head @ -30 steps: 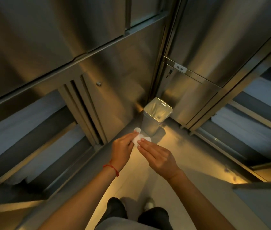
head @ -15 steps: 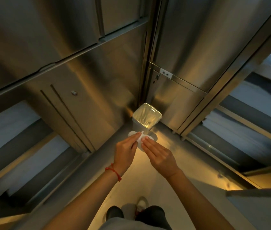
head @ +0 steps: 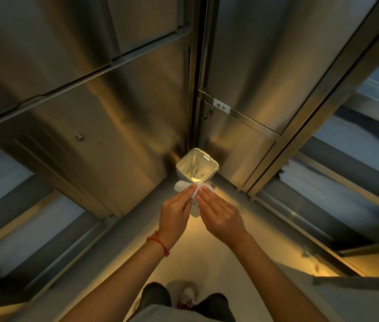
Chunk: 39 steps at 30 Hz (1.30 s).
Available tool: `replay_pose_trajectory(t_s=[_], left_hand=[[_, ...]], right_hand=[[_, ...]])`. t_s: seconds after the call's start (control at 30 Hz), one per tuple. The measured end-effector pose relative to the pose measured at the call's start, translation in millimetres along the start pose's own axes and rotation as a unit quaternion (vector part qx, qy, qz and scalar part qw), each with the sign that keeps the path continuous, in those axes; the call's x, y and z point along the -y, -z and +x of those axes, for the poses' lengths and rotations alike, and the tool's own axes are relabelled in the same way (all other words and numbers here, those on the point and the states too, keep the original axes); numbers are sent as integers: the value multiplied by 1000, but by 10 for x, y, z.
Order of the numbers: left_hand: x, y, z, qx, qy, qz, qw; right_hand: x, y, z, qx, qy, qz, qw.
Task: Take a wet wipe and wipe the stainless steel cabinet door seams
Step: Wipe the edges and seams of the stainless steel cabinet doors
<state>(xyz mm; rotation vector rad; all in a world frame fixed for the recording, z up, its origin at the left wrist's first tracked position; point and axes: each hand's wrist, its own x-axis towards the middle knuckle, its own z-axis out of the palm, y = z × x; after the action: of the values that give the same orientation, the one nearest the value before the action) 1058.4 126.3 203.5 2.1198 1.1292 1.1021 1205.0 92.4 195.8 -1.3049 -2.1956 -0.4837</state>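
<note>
A white wet wipe (head: 182, 186) is pinched between my left hand (head: 176, 214) and my right hand (head: 218, 216), held in front of me at waist height. Its corners stick out above my fingertips and part of it hangs down between my palms. Stainless steel cabinets meet in a corner ahead: a left cabinet door (head: 123, 126) with a small round lock, and a right cabinet door (head: 237, 149) under a white label. The vertical seam (head: 193, 89) between them runs down to the floor.
A small metal bin (head: 196, 167) with a liner stands on the floor in the corner, just beyond my hands. Open lower shelves (head: 21, 219) lie to the left and right. My legs and shoes (head: 188, 296) are below.
The view has turned left, so the corner seam and bin sit more central. My hands have spread the wipe a little wider, with its corners now showing on both sides.
</note>
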Motion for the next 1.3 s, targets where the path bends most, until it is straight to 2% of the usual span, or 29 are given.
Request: replay_pose_trajectory(t_s=[0.3, 0.53, 0.83, 0.97, 1.3], left_hand=[[-55, -124, 178, -4, -6, -1, 1000], [39, -220, 390, 0, -36, -16, 999], [395, -390, 800, 44, -162, 31, 985], [565, -322, 1057, 28, -206, 29, 978], [894, -152, 1581, 31, -159, 37, 986]], right_hand=[[-268, -24, 25, 7, -52, 45, 998], [-434, -132, 150, -18, -93, 44, 995], [-757, -365, 408, -11, -85, 43, 995], [-867, -462, 622, -16, -86, 43, 995], [-1056, -750, 1050, -14, -109, 12, 994]])
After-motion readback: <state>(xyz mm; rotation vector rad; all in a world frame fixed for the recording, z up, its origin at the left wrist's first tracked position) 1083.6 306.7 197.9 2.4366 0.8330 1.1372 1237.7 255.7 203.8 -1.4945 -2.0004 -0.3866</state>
